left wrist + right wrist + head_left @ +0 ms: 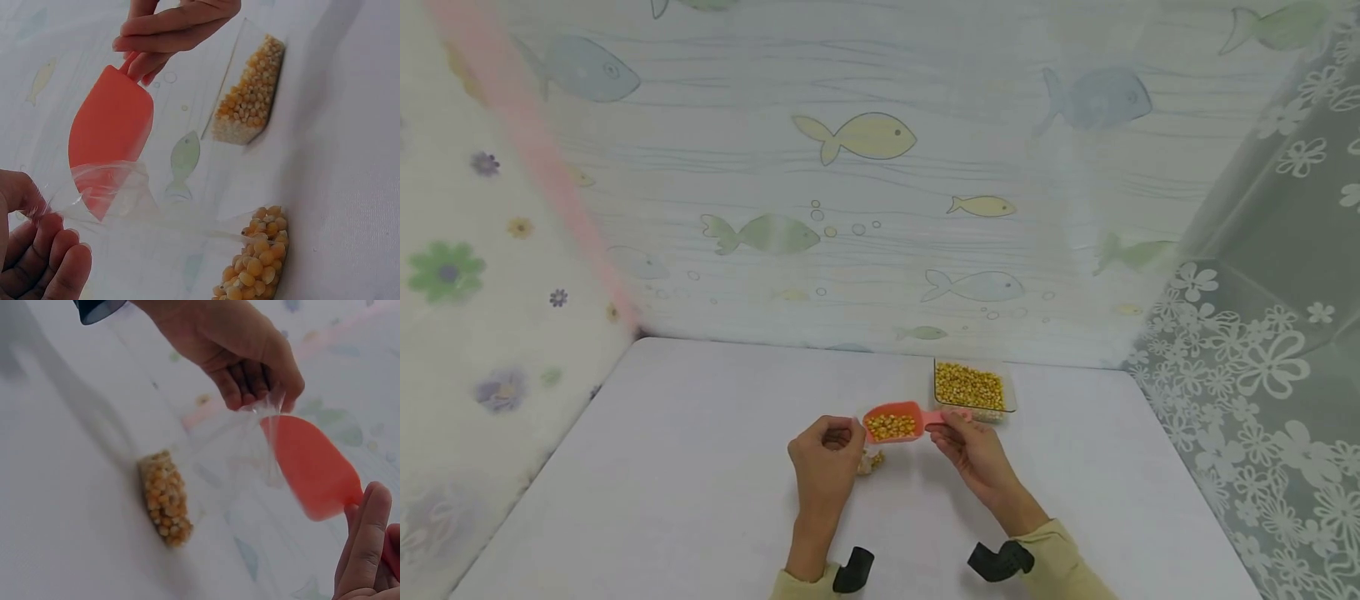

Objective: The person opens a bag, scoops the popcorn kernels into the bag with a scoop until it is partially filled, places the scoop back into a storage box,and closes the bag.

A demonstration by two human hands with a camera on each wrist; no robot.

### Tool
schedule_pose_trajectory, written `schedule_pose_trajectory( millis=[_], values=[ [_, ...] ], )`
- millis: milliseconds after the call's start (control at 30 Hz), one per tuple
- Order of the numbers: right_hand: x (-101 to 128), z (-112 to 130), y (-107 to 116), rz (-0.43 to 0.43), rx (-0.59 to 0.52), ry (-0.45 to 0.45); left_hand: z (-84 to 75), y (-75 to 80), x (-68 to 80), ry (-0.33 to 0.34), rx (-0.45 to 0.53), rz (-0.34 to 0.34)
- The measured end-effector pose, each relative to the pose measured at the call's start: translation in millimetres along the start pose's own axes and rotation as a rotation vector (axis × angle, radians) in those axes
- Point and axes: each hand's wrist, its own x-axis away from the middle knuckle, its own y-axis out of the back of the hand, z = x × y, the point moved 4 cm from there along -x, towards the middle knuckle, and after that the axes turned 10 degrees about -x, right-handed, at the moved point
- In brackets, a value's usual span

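scoop [892, 423] long axis points left at bag mouth [106, 181] | our right hand [972, 450] fingers pinch its handle | left hand [826, 463] fingers pinch bag rim, nearer

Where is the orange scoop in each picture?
Head view: the orange scoop is at the centre of the table, full of corn, between the two hands.
Left wrist view: the scoop is at upper left, seen from below, its tip in the clear bag.
Right wrist view: the scoop is at right, under the left hand.
Shared landmark: the clear bag with corn at its bottom.
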Motion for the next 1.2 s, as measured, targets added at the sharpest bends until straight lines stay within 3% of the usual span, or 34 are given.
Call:
schedule_pose_trajectory(
  millis=[333, 700, 1200],
  values=[
    [4, 5, -10, -0.034, 0.142, 0.068, -4.9, 0.6, 0.3, -0.005, 0.019, -0.007],
    [6, 13, -25, -0.022, 0.319, 0.172, 0.4, -0.2, 0.5, -0.021, 0.022, -0.014],
    [9, 16, -36, 0.018, 0.339, 0.189, 1.5, 0.6, 0.0, -0.004, 0.017, -0.014]
  ],
)
